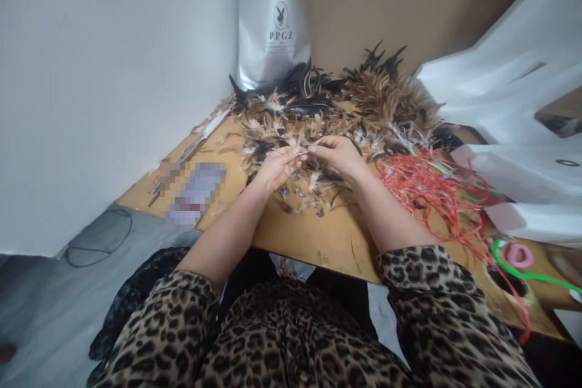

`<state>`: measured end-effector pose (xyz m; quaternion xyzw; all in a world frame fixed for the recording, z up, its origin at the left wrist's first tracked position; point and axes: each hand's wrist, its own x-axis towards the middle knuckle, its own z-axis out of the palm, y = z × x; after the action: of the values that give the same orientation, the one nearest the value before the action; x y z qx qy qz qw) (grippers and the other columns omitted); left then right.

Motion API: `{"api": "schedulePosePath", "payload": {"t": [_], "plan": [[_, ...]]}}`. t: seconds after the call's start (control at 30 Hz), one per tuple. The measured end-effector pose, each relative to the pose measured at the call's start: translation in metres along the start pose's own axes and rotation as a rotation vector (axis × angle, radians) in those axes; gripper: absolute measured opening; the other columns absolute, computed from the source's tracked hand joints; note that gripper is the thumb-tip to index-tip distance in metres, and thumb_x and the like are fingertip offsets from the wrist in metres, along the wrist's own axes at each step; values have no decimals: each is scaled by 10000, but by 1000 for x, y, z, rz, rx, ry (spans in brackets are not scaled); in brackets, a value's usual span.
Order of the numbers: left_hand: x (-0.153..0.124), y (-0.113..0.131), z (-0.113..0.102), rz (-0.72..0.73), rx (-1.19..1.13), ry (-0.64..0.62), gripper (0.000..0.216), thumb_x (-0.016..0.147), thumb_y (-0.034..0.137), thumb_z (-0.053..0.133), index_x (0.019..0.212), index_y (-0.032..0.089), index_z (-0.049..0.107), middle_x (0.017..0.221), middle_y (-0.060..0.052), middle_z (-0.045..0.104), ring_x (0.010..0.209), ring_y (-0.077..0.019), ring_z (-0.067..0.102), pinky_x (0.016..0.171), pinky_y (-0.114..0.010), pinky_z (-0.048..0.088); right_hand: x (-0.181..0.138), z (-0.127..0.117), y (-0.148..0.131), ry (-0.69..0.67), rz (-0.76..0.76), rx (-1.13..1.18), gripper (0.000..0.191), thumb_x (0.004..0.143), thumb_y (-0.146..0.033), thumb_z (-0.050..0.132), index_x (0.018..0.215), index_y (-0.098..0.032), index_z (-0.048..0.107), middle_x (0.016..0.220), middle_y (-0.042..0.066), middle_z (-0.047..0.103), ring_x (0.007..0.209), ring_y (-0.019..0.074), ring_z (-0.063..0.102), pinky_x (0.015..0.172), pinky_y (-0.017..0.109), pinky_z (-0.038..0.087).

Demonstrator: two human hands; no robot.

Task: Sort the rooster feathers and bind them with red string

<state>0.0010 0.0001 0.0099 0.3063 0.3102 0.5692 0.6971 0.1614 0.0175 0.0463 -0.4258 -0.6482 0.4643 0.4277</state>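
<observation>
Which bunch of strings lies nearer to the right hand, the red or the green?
The red strings, beside the right hand; the green string lies farther right.

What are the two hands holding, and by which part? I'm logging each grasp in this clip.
The left hand and right hand pinch a slim pale feather between their fingertips, one at each end, above the brown and black feather pile.
</observation>
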Motion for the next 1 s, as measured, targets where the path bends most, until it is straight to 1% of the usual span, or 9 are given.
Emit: {"api": "schedulePosePath", "payload": {"t": [0.13, 0.23, 0.4, 0.5, 0.7, 0.83, 0.93, 1.0], "plan": [[-1, -2, -1, -19, 129, -24, 124, 730, 172, 669, 817, 87, 644, 793, -68, 694, 629, -71, 638, 548, -142, 466, 2, -13, -2, -43, -19, -160, 274, 637, -385, 676, 717, -124, 681, 638, 10, 638, 581, 102, 501, 601, 240, 390], [-2, -3, -2, -31, 211, -29, 162, 721, 212, 684, 811, 84, 643, 805, -78, 700, 620, -70, 637, 531, -140, 451, 2, -17, -6, -81, -26, -239, 266, 645, -380, 657, 701, -121, 675, 613, 7, 621, 568, 101, 485, 584, 238, 378], [-2, -6, -4, -37, 329, -59, 199, 709, 265, 696, 784, 89, 641, 825, -93, 703, 613, -73, 632, 524, -151, 443, 2, -17, -9, -57, -29, -360, 273, 636, -383, 638, 688, -117, 672, 587, -3, 592, 548, 95, 449, 543, 231, 344], [-1, -9, -5, -28, 357, -69, 212, 692, 281, 708, 768, 93, 645, 793, -88, 700, 595, -76, 625, 513, -157, 441, 3, -16, -6, -39, -17, -411, 274, 639, -381, 626, 683, -113, 666, 560, -13, 562, 530, 90, 427, 527, 231, 327], [0, -12, -2, -8, 428, -70, 202, 678, 272, 712, 739, 87, 659, 713, -81, 686, 559, -74, 605, 518, -168, 443, 4, -15, 0, -64, -38, -344, 235, 639, -353, 622, 644, -119, 636, 565, -20, 556, 530, 83, 431, 527, 222, 333], [-1, -10, -1, 12, 474, -65, 189, 691, 270, 698, 691, 87, 652, 646, -64, 665, 509, -63, 576, 500, -168, 436, 2, -13, -1, -67, 4, -278, 246, 634, -364, 638, 663, -120, 645, 569, -11, 578, 523, 84, 445, 525, 223, 346], [0, -7, -2, 41, 415, -7, 177, 683, 256, 706, 695, 91, 641, 641, -51, 658, 507, -58, 572, 475, -152, 417, 2, -18, -1, -25, 50, -251, 280, 631, -396, 649, 689, -122, 660, 583, -1, 601, 522, 86, 458, 535, 226, 365], [0, -5, -2, 44, 347, 42, 172, 679, 244, 711, 709, 92, 636, 650, -45, 658, 512, -49, 568, 468, -139, 406, 4, -24, 2, -61, 74, -302, 261, 608, -378, 671, 675, -126, 668, 585, 1, 611, 524, 86, 466, 542, 226, 375]]}}
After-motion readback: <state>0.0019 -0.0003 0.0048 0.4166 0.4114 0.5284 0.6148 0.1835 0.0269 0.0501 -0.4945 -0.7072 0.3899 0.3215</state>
